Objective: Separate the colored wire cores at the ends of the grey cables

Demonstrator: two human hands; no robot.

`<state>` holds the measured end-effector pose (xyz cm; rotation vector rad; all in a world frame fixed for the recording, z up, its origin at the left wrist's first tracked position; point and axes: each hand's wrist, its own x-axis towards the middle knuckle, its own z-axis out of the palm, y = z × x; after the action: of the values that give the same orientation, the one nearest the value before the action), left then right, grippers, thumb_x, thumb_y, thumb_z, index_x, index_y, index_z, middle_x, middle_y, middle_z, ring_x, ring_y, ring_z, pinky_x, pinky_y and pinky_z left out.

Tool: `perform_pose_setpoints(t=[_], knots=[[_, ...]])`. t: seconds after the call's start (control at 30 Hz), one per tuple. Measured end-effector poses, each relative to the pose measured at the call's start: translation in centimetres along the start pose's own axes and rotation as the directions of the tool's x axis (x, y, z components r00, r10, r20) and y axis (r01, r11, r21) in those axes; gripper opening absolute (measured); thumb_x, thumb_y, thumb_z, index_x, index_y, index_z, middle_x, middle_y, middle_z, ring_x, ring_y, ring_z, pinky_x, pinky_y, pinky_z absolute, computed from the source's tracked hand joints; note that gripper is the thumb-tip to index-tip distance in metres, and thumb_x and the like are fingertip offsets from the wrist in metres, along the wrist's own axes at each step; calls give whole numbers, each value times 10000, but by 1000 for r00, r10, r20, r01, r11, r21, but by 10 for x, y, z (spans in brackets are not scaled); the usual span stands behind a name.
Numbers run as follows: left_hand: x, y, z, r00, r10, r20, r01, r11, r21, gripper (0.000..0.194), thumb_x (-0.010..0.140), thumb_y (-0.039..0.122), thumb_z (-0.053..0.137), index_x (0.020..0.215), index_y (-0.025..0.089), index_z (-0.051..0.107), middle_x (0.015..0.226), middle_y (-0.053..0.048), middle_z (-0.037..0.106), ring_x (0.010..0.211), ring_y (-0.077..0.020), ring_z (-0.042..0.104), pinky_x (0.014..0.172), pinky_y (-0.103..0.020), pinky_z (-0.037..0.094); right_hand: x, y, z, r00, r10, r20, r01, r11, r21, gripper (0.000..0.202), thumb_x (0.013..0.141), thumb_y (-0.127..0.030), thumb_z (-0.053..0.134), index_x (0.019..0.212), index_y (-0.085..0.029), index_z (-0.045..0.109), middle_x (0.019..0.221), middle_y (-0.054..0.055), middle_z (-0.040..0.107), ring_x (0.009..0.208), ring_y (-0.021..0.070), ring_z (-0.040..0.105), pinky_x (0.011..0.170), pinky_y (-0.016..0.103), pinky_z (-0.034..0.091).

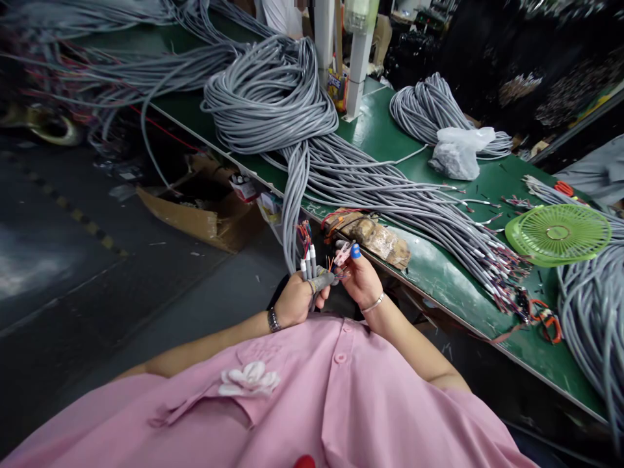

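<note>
Pink shirt (pixel 297 403) foremost. Just off surface's (pixel 541 361) near edge, grips grey cables (pixel 308 265) in left fingers (pixel 319 283), pinches pink item (pixel 343 253) in right fingers (pixel 355 252). Likely springy; hold below delicate wire tips (pixel 305 234).

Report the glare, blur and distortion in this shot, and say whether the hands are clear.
Head view: glare whitens patches of the green tabletop and gray floor; loose wires at upper left look smeared; the wide lens seems to stretch the pink shirt toward the corners; the left hand, its gray cables and the right hand look comparatively sharp.
</note>
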<state>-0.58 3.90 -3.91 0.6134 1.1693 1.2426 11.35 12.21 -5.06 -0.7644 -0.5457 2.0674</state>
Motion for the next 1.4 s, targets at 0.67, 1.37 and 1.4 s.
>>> perform_pose_setpoints(t=[0.67, 1.37, 1.4], knots=[[-7, -12, -17, 996, 86, 23, -87, 992, 89, 284, 757, 333, 659, 576, 144, 549, 480, 18, 550, 340, -73, 448, 355, -199, 303, -30, 5, -4, 978, 137, 154, -70, 924, -377, 382, 671, -442, 778, 908, -169, 652, 801, 24, 638, 654, 116, 550, 595, 238, 437], [-5, -20, -21, 995, 98, 32, -102, 984, 147, 267, 807, 352, 617, 644, 141, 608, 496, 6, 567, 372, -83, 486, 383, -200, 339, -31, 14, 0, 998, -47, 29, 55, 888, -456, 144, 658, -227, 719, 729, -170, 607, 648, -26, 593, 571, 91, 498, 579, 231, 370], [-5, -19, -20, 995, 98, 30, -101, 985, 141, 262, 803, 352, 622, 648, 141, 609, 499, 5, 570, 372, -83, 485, 382, -199, 338, -30, 15, -1, 997, -65, 29, 71, 889, -453, 143, 658, -224, 720, 734, -171, 611, 650, -27, 592, 569, 90, 494, 577, 230, 369]])
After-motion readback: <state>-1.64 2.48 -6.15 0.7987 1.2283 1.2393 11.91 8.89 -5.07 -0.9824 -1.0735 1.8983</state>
